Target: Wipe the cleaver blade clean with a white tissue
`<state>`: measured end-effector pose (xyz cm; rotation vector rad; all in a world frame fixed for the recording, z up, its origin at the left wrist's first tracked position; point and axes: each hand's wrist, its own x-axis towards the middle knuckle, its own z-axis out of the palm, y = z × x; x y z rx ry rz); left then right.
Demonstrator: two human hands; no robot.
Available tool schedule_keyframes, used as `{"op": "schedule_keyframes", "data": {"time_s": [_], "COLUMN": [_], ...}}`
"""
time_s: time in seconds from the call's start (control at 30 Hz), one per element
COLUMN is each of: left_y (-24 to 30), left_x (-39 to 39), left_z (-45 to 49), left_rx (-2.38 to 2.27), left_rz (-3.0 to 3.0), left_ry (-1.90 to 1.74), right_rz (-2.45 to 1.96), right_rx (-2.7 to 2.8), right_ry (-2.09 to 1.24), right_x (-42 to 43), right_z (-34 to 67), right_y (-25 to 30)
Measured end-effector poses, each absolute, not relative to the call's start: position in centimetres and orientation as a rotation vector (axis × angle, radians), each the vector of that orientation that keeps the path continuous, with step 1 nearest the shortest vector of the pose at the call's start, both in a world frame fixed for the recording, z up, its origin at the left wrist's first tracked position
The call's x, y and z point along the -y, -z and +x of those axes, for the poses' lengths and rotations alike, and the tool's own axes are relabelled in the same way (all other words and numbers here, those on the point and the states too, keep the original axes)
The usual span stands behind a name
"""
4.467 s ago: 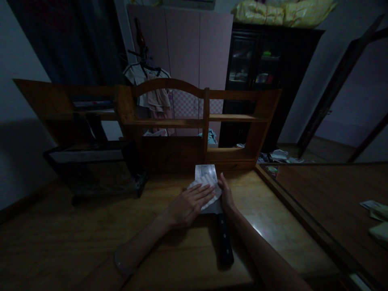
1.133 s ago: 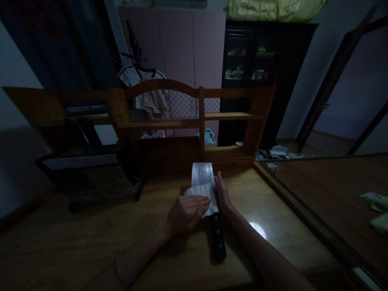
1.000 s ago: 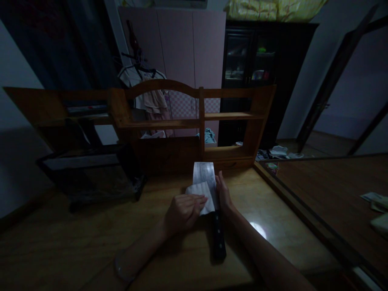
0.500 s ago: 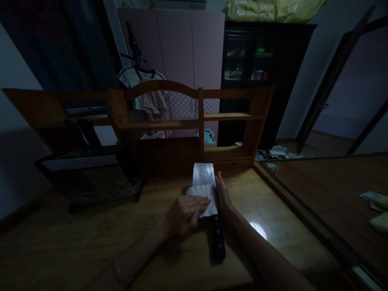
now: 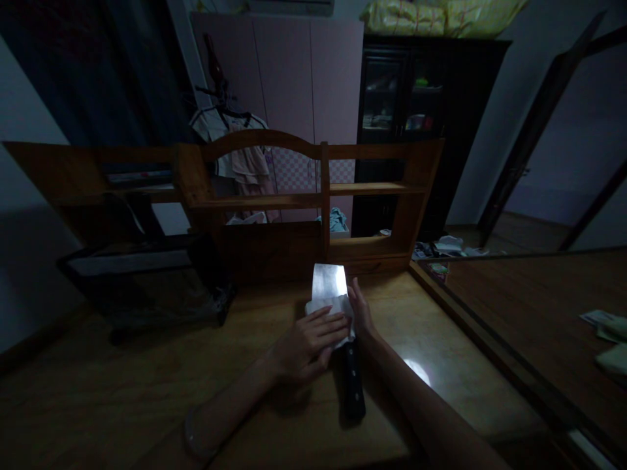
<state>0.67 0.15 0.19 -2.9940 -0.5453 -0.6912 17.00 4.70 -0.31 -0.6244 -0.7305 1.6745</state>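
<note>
A cleaver lies over the wooden desk with its broad metal blade (image 5: 326,279) pointing away and its black riveted handle (image 5: 353,385) towards me. A white cloth or paper (image 5: 317,305) covers the lower blade. On top of it my left hand (image 5: 313,339) rests, open, its fingers stretched flat and slightly spread. Along the blade's right side stands my right hand (image 5: 361,314), fingers extended upward and touching the edge of the covering. The right thumb is hidden, and neither hand is on the handle.
A wooden shelf unit (image 5: 321,202) rises along the back of the desk (image 5: 196,385). To the left stands a dark box-like item (image 5: 147,281). A raised wooden edge (image 5: 470,323) runs along the right side, with pale cloth (image 5: 612,356) beyond it.
My left hand has slid up and right over the white covering, its fingers spreading. The covering now looks more crumpled. My right hand and the cleaver stay nearly in place.
</note>
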Motion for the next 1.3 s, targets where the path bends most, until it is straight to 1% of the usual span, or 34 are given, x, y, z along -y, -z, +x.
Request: {"op": "schedule_keyframes", "data": {"time_s": [0.17,0.33,0.67,0.77,0.87,1.07,1.3], "left_y": [-0.6,-0.6,0.7,0.6,0.2,-0.6,-1.1], "left_x": [-0.2,-0.5,-0.8,-0.9,-1.0,-0.9,-0.6], "left_z": [0.7,0.5,-0.6,-0.8,-0.6,0.0,-0.1], "left_rx": [0.539,0.543,0.53,0.677,0.793,0.669,0.586], "left_rz": [-2.947,-2.95,-2.727,-2.69,-2.729,-2.888,-2.934], "left_ry": [0.625,0.641,0.864,0.8,0.648,0.473,0.514], "right_rz": [-0.638,-0.639,-0.63,-0.69,-0.728,-0.66,-0.657], "right_rx": [0.701,0.704,0.638,0.608,0.583,0.63,0.624], "right_ry": [-1.755,-1.705,-1.765,-1.709,-1.652,-1.711,-1.784], "right_x": [-4.6,-4.8,-4.8,-5.4,-5.7,-5.2,-5.2], "right_z": [17.0,17.0,17.0,17.0,17.1,17.2,17.3], "right_y": [0.5,0.5,0.6,1.2,1.6,1.2,0.6]}}
